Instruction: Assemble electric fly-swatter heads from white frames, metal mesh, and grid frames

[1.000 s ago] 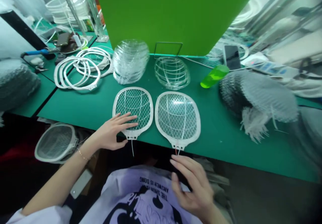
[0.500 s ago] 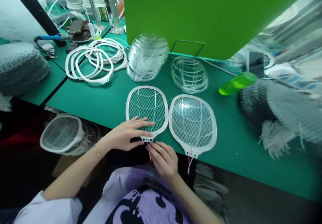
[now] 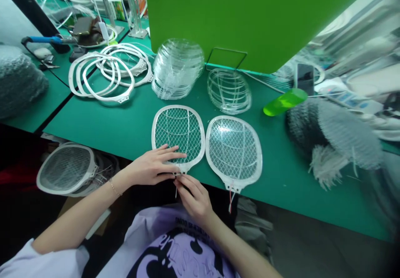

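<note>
A white mosquito-swatter head with metal mesh [image 3: 179, 123] lies at the table's front edge, its neck toward me. My left hand [image 3: 153, 165] rests flat over its lower left part, fingers spread on mesh and frame, thumb beside the neck. Just below the neck, my right hand [image 3: 195, 199] has its fingertips pinched together on a thin white wire [image 3: 176, 193] that hangs down. The fingertips hide where the wire meets the neck. To the right, touching or nearly so, lies a second swatter head [image 3: 234, 151] with red and white wires [image 3: 230, 201] at its neck.
Loose white frames [image 3: 103, 78] lie at the back left. Two stacks of clear ribbed frames [image 3: 178, 69] [image 3: 229, 90] stand before a green panel [image 3: 250, 15]. A green cylinder [image 3: 284, 103] and piled mesh [image 3: 331, 136] lie right. More swatter heads [image 3: 67, 169] sit below the table edge.
The whole view has shifted slightly, so the table items appear farther left. My right fingertips and left thumb have come closer together at the neck. The left hand still lies on the swatter head.
</note>
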{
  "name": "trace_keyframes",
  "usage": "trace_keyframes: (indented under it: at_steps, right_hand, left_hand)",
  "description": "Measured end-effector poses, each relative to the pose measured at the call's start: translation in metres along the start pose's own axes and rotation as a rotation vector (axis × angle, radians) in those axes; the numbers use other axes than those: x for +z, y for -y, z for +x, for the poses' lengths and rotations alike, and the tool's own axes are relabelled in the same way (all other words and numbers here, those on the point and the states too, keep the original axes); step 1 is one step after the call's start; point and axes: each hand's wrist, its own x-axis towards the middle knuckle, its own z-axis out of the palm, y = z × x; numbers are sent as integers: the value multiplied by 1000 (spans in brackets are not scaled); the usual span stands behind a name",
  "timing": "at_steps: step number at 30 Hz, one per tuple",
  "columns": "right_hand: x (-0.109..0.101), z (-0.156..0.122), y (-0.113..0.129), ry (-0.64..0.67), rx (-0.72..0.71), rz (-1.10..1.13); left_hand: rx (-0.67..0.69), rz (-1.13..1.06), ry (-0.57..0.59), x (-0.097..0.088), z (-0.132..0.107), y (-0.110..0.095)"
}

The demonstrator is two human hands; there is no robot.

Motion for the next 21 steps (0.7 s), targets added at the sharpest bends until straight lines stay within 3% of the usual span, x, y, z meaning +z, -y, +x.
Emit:
trace_keyframes:
  at_steps: [6,13,21]
  right_hand:
    - [-1,-4,4,20,38,-70]
    - [-13,9,8,151,48,-178]
    - [-26,28,16,323,39,-270]
  left_hand:
    - [-16,-56,-21,-2,2,-3]
    - [-382,-230,-49,-18,23,-21]
    - [-468,-194,45,-29,48,-27]
